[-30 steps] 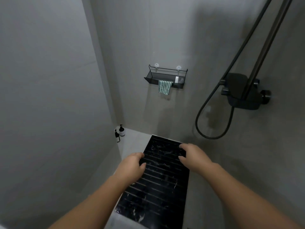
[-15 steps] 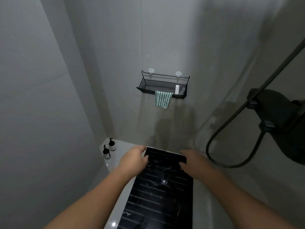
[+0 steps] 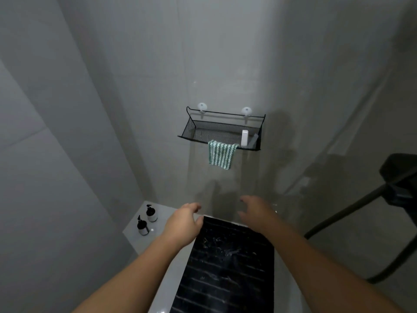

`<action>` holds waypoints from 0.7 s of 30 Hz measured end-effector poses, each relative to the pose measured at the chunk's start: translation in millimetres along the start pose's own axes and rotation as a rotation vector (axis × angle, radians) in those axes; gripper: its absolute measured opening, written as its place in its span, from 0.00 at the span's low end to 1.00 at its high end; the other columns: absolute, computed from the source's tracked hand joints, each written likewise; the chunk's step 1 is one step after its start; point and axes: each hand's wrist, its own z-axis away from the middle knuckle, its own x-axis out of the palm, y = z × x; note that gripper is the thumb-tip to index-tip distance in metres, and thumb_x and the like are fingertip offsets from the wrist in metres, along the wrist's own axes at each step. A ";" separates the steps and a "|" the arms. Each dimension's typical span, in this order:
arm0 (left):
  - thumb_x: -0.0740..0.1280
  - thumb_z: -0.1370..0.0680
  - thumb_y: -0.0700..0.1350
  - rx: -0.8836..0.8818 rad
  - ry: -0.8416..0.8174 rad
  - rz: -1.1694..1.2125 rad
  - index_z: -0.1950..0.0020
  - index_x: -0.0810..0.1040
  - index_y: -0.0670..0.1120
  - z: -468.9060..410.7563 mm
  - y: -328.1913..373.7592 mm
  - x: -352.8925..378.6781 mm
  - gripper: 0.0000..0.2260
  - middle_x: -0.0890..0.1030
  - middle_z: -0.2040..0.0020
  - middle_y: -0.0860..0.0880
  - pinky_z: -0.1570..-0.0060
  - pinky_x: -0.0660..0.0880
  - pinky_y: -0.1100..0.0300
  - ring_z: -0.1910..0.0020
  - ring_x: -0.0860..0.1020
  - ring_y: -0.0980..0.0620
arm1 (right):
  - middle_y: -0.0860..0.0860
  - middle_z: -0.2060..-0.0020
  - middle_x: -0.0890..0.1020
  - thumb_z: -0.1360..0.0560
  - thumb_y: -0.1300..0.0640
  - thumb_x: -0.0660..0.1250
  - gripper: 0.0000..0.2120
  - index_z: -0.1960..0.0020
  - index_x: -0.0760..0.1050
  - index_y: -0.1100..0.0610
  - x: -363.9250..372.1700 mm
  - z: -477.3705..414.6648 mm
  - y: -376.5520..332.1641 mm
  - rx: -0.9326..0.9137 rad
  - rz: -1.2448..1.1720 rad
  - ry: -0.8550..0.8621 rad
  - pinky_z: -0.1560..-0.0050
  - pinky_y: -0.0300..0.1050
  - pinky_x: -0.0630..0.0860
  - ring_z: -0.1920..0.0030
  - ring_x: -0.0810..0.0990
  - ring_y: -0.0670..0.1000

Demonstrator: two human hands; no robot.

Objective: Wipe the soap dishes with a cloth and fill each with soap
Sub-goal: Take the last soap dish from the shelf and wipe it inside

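A black mesh wall basket [image 3: 194,129] hangs on two white hooks on the grey shower wall. A green-and-white striped cloth [image 3: 221,154] is draped over its front rim. Inside the basket at the right end stand a white bar [image 3: 244,138] and a grey piece [image 3: 253,140]. Both my hands are held out below the basket and hold nothing. My left hand [image 3: 184,221] has relaxed fingers near the far left corner of a black ribbed panel [image 3: 228,265]. My right hand [image 3: 256,210] is spread above the panel's far edge.
Two small black-and-white pump bottles [image 3: 147,219] stand on a pale ledge in the left corner. A black shower mixer [image 3: 400,177] with its hose [image 3: 352,206] juts out at the right. Grey tiled walls close in on the left and ahead.
The view has tilted up and come nearer the wall; the basket looks larger. Both hands have lifted off the black panel's far end and moved forward toward the wall.
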 end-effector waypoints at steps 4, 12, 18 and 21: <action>0.62 0.21 0.50 -0.010 0.039 0.008 0.31 0.71 0.49 -37.2 0.4 -7.5 0.18 0.75 0.36 0.51 0.42 0.72 0.57 0.39 0.75 0.52 | 0.58 0.32 0.71 0.24 0.54 0.66 0.27 0.28 0.65 0.59 -18.8 -50.1 -4.2 -0.023 -0.005 -0.009 0.35 0.46 0.67 0.33 0.70 0.57; 0.62 0.21 0.50 0.019 0.025 0.036 0.32 0.72 0.49 -146.6 -16.5 -17.3 0.18 0.75 0.36 0.50 0.42 0.72 0.57 0.40 0.75 0.51 | 0.56 0.35 0.74 0.24 0.53 0.66 0.24 0.30 0.68 0.57 -34.1 -147.9 -0.5 -0.003 0.074 0.024 0.38 0.50 0.72 0.36 0.74 0.56; 0.65 0.22 0.46 0.188 -0.006 0.061 0.35 0.75 0.45 -263.3 -21.3 -31.0 0.16 0.77 0.39 0.46 0.42 0.71 0.58 0.42 0.76 0.49 | 0.56 0.36 0.75 0.25 0.53 0.67 0.23 0.31 0.70 0.56 -37.0 -219.7 6.0 0.143 0.016 0.114 0.38 0.50 0.72 0.38 0.75 0.55; 0.64 0.21 0.47 0.262 -0.044 0.050 0.33 0.73 0.46 -309.4 -21.7 -39.8 0.17 0.76 0.38 0.47 0.41 0.73 0.55 0.41 0.76 0.49 | 0.55 0.36 0.76 0.24 0.53 0.67 0.25 0.30 0.68 0.55 -33.9 -243.5 4.2 0.246 -0.072 0.154 0.39 0.50 0.73 0.38 0.75 0.55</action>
